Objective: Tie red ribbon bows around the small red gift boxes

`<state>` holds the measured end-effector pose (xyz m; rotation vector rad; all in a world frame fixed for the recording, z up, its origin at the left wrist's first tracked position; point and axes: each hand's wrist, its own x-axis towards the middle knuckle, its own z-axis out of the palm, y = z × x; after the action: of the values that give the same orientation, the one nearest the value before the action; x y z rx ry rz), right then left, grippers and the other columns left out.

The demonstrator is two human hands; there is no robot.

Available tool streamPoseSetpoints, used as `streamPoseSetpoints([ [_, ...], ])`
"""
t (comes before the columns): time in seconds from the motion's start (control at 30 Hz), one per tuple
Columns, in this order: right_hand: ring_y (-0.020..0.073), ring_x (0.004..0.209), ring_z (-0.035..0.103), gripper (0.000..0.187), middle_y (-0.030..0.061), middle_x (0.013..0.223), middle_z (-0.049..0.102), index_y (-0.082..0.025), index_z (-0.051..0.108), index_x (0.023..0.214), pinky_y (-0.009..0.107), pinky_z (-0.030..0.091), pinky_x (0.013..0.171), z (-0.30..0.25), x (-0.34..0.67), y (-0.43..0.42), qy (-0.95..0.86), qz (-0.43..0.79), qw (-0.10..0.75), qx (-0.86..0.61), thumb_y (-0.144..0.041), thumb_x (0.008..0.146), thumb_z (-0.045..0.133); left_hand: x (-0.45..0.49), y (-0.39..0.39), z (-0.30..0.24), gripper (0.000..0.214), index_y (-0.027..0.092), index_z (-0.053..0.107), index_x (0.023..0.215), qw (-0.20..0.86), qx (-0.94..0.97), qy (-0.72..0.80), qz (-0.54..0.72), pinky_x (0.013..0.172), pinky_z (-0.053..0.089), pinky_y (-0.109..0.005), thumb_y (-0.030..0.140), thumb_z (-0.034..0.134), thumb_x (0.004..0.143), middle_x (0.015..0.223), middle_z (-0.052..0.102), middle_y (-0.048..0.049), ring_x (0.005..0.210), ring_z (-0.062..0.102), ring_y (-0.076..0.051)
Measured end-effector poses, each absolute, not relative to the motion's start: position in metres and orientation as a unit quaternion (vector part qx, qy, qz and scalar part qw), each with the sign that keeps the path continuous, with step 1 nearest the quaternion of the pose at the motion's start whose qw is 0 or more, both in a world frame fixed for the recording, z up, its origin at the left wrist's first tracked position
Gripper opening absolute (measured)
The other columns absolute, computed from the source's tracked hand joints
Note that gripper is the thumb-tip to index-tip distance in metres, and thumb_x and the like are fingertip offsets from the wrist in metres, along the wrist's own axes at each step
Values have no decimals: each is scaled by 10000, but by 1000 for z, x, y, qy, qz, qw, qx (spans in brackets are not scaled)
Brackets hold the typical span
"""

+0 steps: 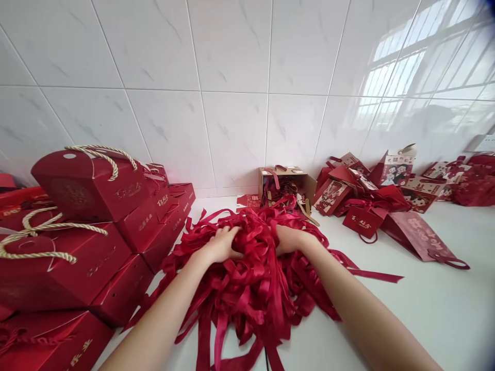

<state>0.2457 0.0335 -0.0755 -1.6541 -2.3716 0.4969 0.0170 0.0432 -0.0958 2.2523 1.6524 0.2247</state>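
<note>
Forearms come in bare from the near edge, both reaching into a big heap of red ribbons point(251, 278) lying on the white table point(444, 309), pretty much dead centre. Ribbon stuff looks like flat satin, shiny, all looped and tangled, with loose ends trailing off toward the near edge and one long strip sticking out to the right.

Left hand point(221, 244) is on top of the pile, fingers curled and bunched together, grabbing a clump of the strands. Right hand point(288, 238) is just beside it, buried deeper, so the fingertips are hidden in the ribbon and I honestly can't tell how far they're spread, only that it's gripping into the heap too.

Over on the left there's a stack of red gift boxes point(88, 226), stiff glossy card, angular house-like tops, with twisted cream rope handles point(102, 153). Farther back, against the wall, a small brown cardboard box point(301, 178) sits open with more ribbon spilling out. Far right is a messy scatter of flat red paper bags point(386, 196), some with cartoon prints. Behind everything, big white glossy wall tiles point(232, 77) with faint grey veining.
</note>
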Motion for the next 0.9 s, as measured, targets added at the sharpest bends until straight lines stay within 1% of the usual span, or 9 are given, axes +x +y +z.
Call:
streamPoseSetpoints([
  [0.13,253,842,671,228,57,861,736,-241,718,825,300,520,750,-74,228,34,-810,163,190,-530,-179,622,635,24,46,-94,277,177,659,930,145,797,556,186,864,479,-293,112,561,680,999,699,-81,999,633,-241],
  [0.27,236,837,632,314,65,892,707,-173,650,902,321,502,758,-44,260,36,-754,94,330,-560,-114,634,497,-9,38,-47,259,174,607,873,57,727,588,350,748,458,-235,97,446,686,880,677,-27,866,617,-192],
  [0.33,240,803,605,285,77,848,673,-150,609,887,353,491,732,-28,286,32,-694,45,405,-593,-132,644,463,-31,32,-24,174,168,590,785,1,657,589,470,596,405,-199,123,510,638,677,596,27,663,558,-147],
  [0.47,199,653,542,86,18,677,576,-189,544,693,338,462,617,-5,323,18,-548,-15,625,-556,-184,607,535,-56,21,-1,202,140,597,814,-42,574,588,569,526,337,-171,139,537,621,624,502,58,574,440,-88],
  [0.57,198,681,549,79,17,713,572,-207,519,685,340,469,635,2,322,6,-534,-22,686,-493,-190,629,572,-49,12,5,181,122,595,762,-47,510,596,618,516,335,-170,120,545,589,608,489,52,577,425,-87],
  [0.67,217,712,592,64,39,745,617,-200,571,712,357,508,661,4,304,-5,-627,88,589,-502,-243,683,608,-27,-4,10,352,144,615,995,77,586,562,579,662,466,-212,175,590,645,817,630,4,734,564,-142],
  [0.77,251,911,641,342,54,1004,684,-224,665,1025,374,533,796,3,289,-14,-778,287,325,-454,-366,715,674,-9,-23,14,574,296,500,1297,283,767,481,317,912,485,-283,359,631,742,1279,579,-13,1089,583,-203],
  [0.83,284,1080,602,527,40,1180,653,-279,644,1173,389,494,918,1,289,-15,-823,318,158,-444,-443,678,723,-7,-29,14,607,382,471,1337,301,812,475,155,999,446,-294,468,627,757,1408,485,31,1232,511,-216],
  [0.9,313,1160,562,574,42,1254,626,-296,634,1220,411,449,987,-4,296,-9,-822,289,86,-484,-502,688,707,-13,-24,9,627,387,473,1345,244,803,533,103,1038,419,-321,547,603,752,1425,475,25,1277,480,-238],
])
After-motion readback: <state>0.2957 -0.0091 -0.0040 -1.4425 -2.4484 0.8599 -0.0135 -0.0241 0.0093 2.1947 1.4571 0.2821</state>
